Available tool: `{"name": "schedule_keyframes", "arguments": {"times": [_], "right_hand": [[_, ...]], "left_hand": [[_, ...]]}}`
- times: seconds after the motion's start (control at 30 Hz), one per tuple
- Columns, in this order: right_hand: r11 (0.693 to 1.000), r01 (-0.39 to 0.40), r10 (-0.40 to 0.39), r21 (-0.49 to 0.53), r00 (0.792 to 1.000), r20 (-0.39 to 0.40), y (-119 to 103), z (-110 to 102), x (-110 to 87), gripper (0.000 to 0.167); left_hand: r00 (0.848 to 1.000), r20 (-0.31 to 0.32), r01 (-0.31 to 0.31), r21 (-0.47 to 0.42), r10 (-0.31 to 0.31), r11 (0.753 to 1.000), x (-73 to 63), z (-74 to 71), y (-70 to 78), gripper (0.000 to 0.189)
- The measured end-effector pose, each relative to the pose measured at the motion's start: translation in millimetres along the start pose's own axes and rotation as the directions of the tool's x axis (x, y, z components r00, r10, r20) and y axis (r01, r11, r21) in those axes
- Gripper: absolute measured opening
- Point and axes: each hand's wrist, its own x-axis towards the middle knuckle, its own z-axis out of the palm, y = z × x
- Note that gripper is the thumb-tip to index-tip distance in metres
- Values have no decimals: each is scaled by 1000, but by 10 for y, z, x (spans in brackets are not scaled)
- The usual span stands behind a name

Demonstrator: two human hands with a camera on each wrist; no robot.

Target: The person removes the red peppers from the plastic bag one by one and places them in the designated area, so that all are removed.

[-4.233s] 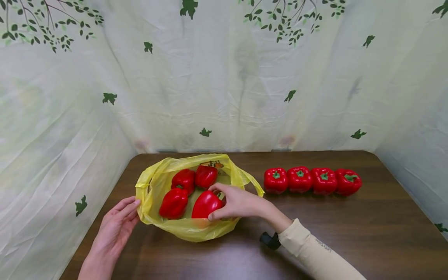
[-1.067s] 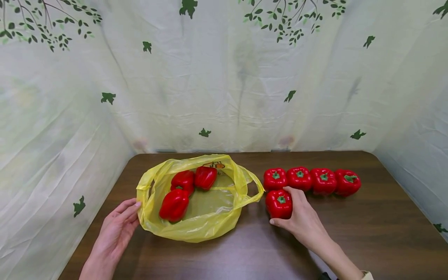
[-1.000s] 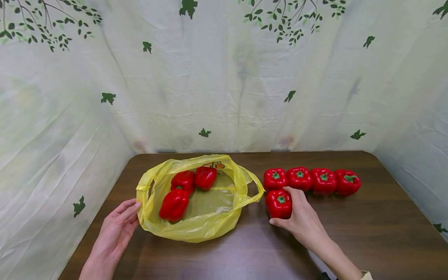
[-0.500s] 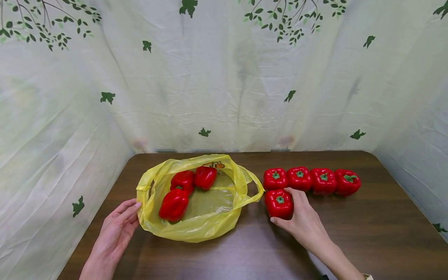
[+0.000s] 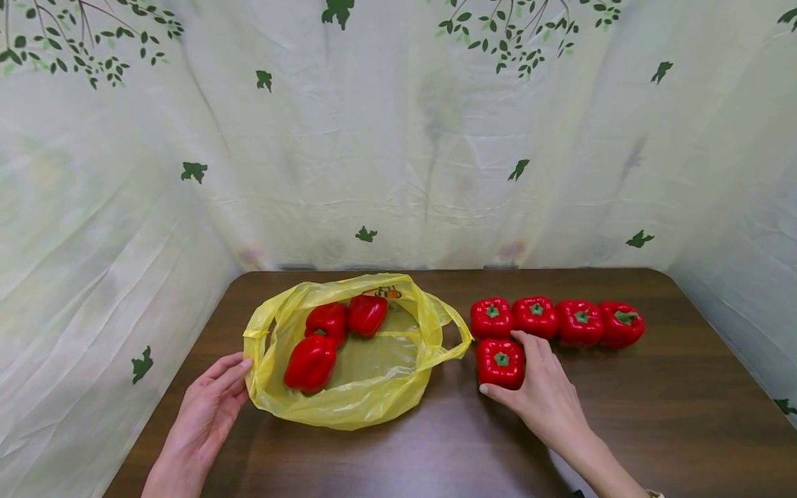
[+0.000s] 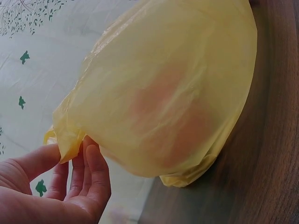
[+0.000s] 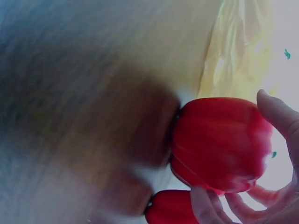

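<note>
A yellow plastic bag [image 5: 349, 411] stands with its mouth wide on the left of the table. My left hand [image 5: 208, 408] pinches its left edge between thumb and fingers, as the left wrist view shows [image 6: 70, 186]. Three red bell peppers lie inside, one of them near the left front [image 5: 310, 363]. Right of the bag, my right hand [image 5: 548, 394] grips a red bell pepper [image 5: 500, 363], thumb at its near side and fingers at its far side. That pepper sits stem up, just in front of the leftmost pepper [image 5: 492, 318] of a row.
The row holds several red bell peppers, ending with one [image 5: 621, 325] whose stem tilts sideways. The bag's right handle loop [image 5: 457, 335] reaches close to the row's left end. Brown table [image 5: 685, 415] extends to the right; a leaf-printed white curtain [image 5: 398, 138] encloses the back and sides.
My right hand has brought a bell pepper out of the bag and set it before the row's left end. Over the last second it has barely shifted. The left hand stays on the bag.
</note>
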Motion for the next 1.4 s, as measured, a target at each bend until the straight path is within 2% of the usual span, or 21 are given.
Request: {"name": "schedule_keyframes", "arguments": {"times": [0.2, 0.33, 0.5, 0.67, 0.77, 0.93, 1.13, 1.27, 1.4], "right_hand": [[997, 77, -78, -15, 995, -69, -81, -81, -14, 87], [987, 160, -158, 12, 981, -113, -195, -134, -2, 81], [955, 282, -272, 93, 956, -109, -381, -137, 33, 71], [901, 399, -393, 169, 917, -69, -561, -45, 87, 62], [878, 430, -434, 210, 900, -28, -678, 25, 116, 59], [842, 459, -487, 285, 873, 33, -887, 136, 179, 53], [803, 472, -536, 364, 839, 95, -1123, 281, 271, 49], [775, 475, -572, 416, 808, 142, -1257, 400, 362, 48], [770, 465, -589, 437, 780, 209, -1385, 531, 450, 48]], "left_hand": [[1000, 24, -12, -5, 12, 1000, 13, 9, -2, 18], [1000, 8, 0, 3, 0, 1000, 10, 17, 1, 16], [1000, 1, 2, 7, -2, 1000, 7, 28, 4, 15], [1000, 20, -12, 2, 12, 1000, 4, 29, -5, 18], [1000, 19, -14, 7, 14, 1000, 3, 30, -8, 18], [1000, 7, -9, 17, 9, 1000, 1, 37, 0, 17], [999, 25, -27, 9, 26, 1000, -5, 46, -14, 18], [999, 32, -32, 9, 32, 999, -5, 53, -15, 18], [999, 36, -36, 13, 36, 999, -7, 61, -16, 18]]}}
